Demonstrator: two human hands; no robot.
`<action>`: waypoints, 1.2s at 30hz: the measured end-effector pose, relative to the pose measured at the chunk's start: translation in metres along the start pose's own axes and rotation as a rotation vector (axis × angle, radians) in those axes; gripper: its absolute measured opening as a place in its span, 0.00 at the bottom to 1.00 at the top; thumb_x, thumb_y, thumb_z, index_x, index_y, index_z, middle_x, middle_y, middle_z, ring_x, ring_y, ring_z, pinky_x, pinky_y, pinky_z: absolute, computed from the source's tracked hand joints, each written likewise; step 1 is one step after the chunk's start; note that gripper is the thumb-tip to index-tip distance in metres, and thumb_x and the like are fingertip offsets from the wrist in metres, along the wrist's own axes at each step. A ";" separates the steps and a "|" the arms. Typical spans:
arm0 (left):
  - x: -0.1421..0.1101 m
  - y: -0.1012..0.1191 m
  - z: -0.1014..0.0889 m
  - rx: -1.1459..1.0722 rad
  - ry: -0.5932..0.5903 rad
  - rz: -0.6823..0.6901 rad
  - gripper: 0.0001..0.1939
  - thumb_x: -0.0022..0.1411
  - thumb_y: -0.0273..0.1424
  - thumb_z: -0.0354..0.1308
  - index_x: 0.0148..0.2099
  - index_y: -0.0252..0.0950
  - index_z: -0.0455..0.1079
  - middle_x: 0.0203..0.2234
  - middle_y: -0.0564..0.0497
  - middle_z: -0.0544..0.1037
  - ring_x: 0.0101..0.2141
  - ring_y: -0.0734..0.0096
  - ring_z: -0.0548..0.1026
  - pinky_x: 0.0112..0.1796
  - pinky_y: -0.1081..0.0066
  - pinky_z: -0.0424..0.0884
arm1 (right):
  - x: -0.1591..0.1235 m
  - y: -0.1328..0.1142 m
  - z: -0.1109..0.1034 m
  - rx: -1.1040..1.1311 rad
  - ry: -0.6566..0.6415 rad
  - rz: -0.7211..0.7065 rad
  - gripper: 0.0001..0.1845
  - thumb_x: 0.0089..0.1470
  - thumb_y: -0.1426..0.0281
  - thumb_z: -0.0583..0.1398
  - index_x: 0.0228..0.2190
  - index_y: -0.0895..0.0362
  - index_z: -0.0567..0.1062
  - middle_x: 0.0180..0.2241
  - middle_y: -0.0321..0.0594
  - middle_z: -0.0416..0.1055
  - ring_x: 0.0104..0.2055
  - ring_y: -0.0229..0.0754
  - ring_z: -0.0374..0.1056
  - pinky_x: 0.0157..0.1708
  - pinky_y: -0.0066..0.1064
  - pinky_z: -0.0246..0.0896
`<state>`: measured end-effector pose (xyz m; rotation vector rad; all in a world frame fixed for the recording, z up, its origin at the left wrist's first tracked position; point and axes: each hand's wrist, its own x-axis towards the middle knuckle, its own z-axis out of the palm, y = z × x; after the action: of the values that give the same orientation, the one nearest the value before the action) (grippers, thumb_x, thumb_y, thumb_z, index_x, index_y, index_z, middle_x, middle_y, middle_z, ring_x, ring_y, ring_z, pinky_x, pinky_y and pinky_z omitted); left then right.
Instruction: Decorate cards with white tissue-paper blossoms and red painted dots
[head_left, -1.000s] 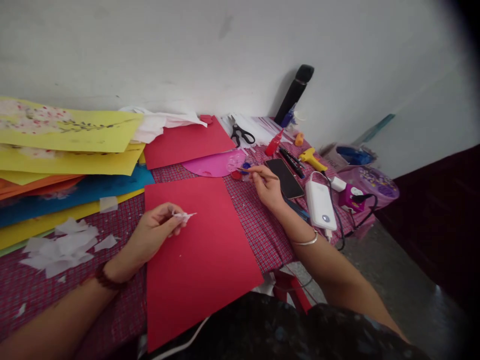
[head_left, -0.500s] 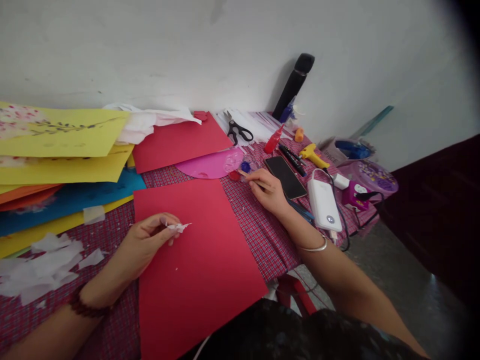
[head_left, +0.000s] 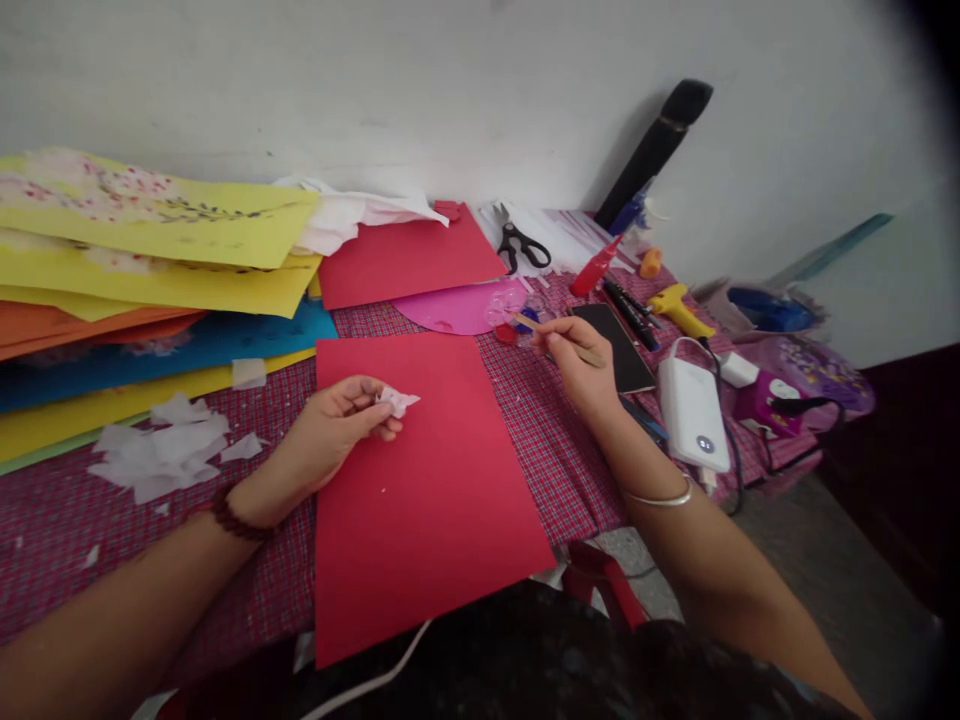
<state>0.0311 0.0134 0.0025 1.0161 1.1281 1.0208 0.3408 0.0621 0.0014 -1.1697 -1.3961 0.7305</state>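
Note:
A small crumpled piece of white tissue paper (head_left: 397, 401) is pinched between the thumb and fingers of my left hand (head_left: 346, 420), above the red sheet (head_left: 427, 510). My right hand (head_left: 581, 365) grips a flat wooden stick (head_left: 526, 322) like a pen. The stick's tip is by a clear palette (head_left: 508, 300) with red and blue paint in its wells; whether it touches the paint I cannot tell. Under the palette's left side lies a pink paper piece (head_left: 450, 308). Torn white tissue pieces (head_left: 169, 450) are heaped left of my left wrist.
Yellow, orange and blue sheets (head_left: 255, 290) are stacked at the left, some decorated with blossoms. Scissors (head_left: 517, 245), a red glue bottle (head_left: 596, 267), a dark phone (head_left: 619, 350), a yellow glue gun (head_left: 679, 310) and a white power bank (head_left: 694, 415) lie at the right.
The view has shifted, so most things appear further right and slightly higher. My right hand has drawn back a little from the palette with the stick. My left hand still holds the tissue.

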 end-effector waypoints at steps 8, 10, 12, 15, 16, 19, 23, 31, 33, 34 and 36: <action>-0.003 0.003 0.000 0.107 -0.059 0.036 0.13 0.48 0.34 0.72 0.29 0.34 0.71 0.28 0.50 0.78 0.28 0.72 0.75 0.32 0.71 0.72 | 0.007 0.012 -0.006 -0.194 -0.017 -0.078 0.07 0.57 0.71 0.56 0.34 0.53 0.75 0.30 0.35 0.72 0.31 0.38 0.67 0.35 0.34 0.63; -0.003 0.005 0.001 0.105 -0.046 0.039 0.14 0.45 0.32 0.73 0.28 0.34 0.71 0.33 0.48 0.79 0.32 0.71 0.76 0.37 0.69 0.72 | 0.009 0.015 -0.011 -0.360 -0.091 -0.196 0.08 0.58 0.72 0.56 0.35 0.53 0.75 0.32 0.37 0.72 0.35 0.40 0.67 0.39 0.35 0.62; -0.004 0.007 0.003 0.085 -0.026 0.029 0.14 0.43 0.31 0.73 0.27 0.34 0.70 0.37 0.48 0.79 0.36 0.70 0.77 0.41 0.69 0.72 | 0.009 0.015 -0.016 -0.542 -0.199 -0.293 0.10 0.59 0.73 0.54 0.37 0.54 0.76 0.37 0.41 0.73 0.40 0.43 0.69 0.43 0.37 0.61; -0.004 0.009 0.005 0.074 -0.016 0.019 0.13 0.42 0.30 0.73 0.27 0.34 0.71 0.38 0.49 0.79 0.37 0.71 0.77 0.43 0.69 0.71 | 0.009 0.012 -0.019 -0.797 -0.306 -0.314 0.14 0.62 0.74 0.52 0.41 0.55 0.77 0.43 0.45 0.74 0.46 0.48 0.69 0.46 0.40 0.58; -0.004 0.009 0.005 0.078 -0.013 0.024 0.13 0.42 0.31 0.74 0.27 0.34 0.72 0.38 0.50 0.79 0.37 0.72 0.76 0.43 0.70 0.71 | 0.008 0.011 -0.019 -0.866 -0.326 -0.303 0.15 0.63 0.74 0.52 0.43 0.54 0.77 0.45 0.46 0.74 0.47 0.50 0.69 0.46 0.41 0.57; -0.002 0.008 0.003 0.131 -0.028 0.061 0.12 0.44 0.32 0.73 0.28 0.34 0.73 0.33 0.50 0.78 0.34 0.72 0.75 0.38 0.72 0.71 | 0.008 0.010 -0.019 -1.009 -0.372 -0.291 0.18 0.63 0.75 0.51 0.48 0.53 0.76 0.49 0.47 0.74 0.50 0.52 0.68 0.51 0.45 0.53; 0.001 0.005 -0.001 0.187 -0.056 0.063 0.12 0.46 0.34 0.72 0.29 0.35 0.74 0.24 0.53 0.76 0.25 0.77 0.70 0.28 0.75 0.67 | 0.007 0.010 -0.019 -1.100 -0.383 -0.300 0.20 0.63 0.76 0.51 0.51 0.51 0.75 0.51 0.47 0.75 0.51 0.52 0.67 0.58 0.49 0.48; 0.003 0.007 0.003 0.049 0.072 -0.064 0.21 0.36 0.28 0.74 0.35 0.36 0.71 0.24 0.57 0.77 0.24 0.79 0.72 0.26 0.79 0.67 | 0.011 0.005 -0.029 -1.015 -0.296 -0.277 0.23 0.61 0.78 0.52 0.52 0.52 0.75 0.49 0.47 0.73 0.52 0.53 0.66 0.56 0.51 0.52; 0.001 0.007 0.005 0.026 0.083 -0.044 0.19 0.37 0.27 0.73 0.31 0.35 0.69 0.23 0.57 0.76 0.23 0.79 0.72 0.26 0.79 0.67 | 0.011 0.002 -0.029 -0.861 -0.156 -0.282 0.21 0.59 0.79 0.52 0.48 0.54 0.76 0.44 0.47 0.73 0.47 0.49 0.67 0.50 0.44 0.59; 0.000 0.007 0.006 0.017 0.077 -0.028 0.18 0.37 0.27 0.73 0.30 0.35 0.68 0.22 0.57 0.76 0.23 0.79 0.71 0.26 0.79 0.66 | 0.011 0.001 -0.027 -0.763 -0.082 -0.285 0.19 0.58 0.79 0.53 0.45 0.55 0.77 0.41 0.46 0.73 0.44 0.47 0.68 0.46 0.41 0.60; 0.000 0.007 0.006 0.002 0.036 0.003 0.16 0.40 0.27 0.72 0.28 0.35 0.68 0.21 0.56 0.75 0.22 0.79 0.71 0.26 0.78 0.66 | 0.009 -0.002 -0.020 -0.558 0.022 -0.280 0.13 0.55 0.78 0.56 0.39 0.54 0.77 0.36 0.41 0.71 0.37 0.43 0.66 0.40 0.37 0.61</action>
<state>0.0363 0.0140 0.0099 1.0052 1.1575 1.0441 0.3601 0.0660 0.0105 -1.3551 -1.7612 0.1240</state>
